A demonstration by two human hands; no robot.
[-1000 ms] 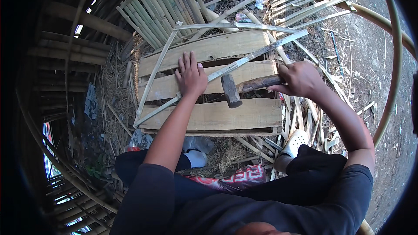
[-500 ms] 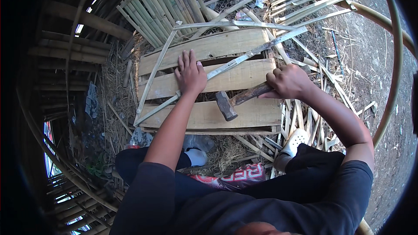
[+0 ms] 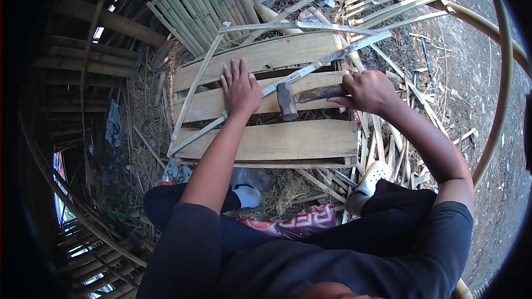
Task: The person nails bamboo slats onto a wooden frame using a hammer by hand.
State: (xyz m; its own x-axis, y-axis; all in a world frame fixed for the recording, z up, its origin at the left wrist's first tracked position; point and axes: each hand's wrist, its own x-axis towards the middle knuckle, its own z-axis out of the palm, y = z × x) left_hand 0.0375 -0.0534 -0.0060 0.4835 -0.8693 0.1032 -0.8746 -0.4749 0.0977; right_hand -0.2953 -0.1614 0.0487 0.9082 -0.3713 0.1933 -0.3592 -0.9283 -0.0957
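Head view, inventory of items.

Left hand [image 3: 240, 89]: flat on the middle plank, fingers spread, pinning a thin bamboo strip [image 3: 310, 69] that runs diagonally from lower left to upper right across the pallet [image 3: 266, 138].

Right hand [image 3: 367, 91]: fingers wrapped tight round the handle of a hammer [image 3: 291, 99]. Hammer head hangs just above the middle plank, close beside the left hand's thumb side, right by the strip.

Pallet: three pale planks on a ground of straw and offcuts; serves as worktop. A second strip leans along its left edge, and another lies across the top.

Surroundings: bundle of split bamboo slats [image 3: 205, 5] beyond the pallet; more slats at upper right; white shoe [image 3: 374, 176] by the right knee.

Risks, judged: the hammer head is very near the left thumb, so a slightly off blow could hit it. The strip is narrow and springy; a glancing strike could split it or kick it out from under the palm.
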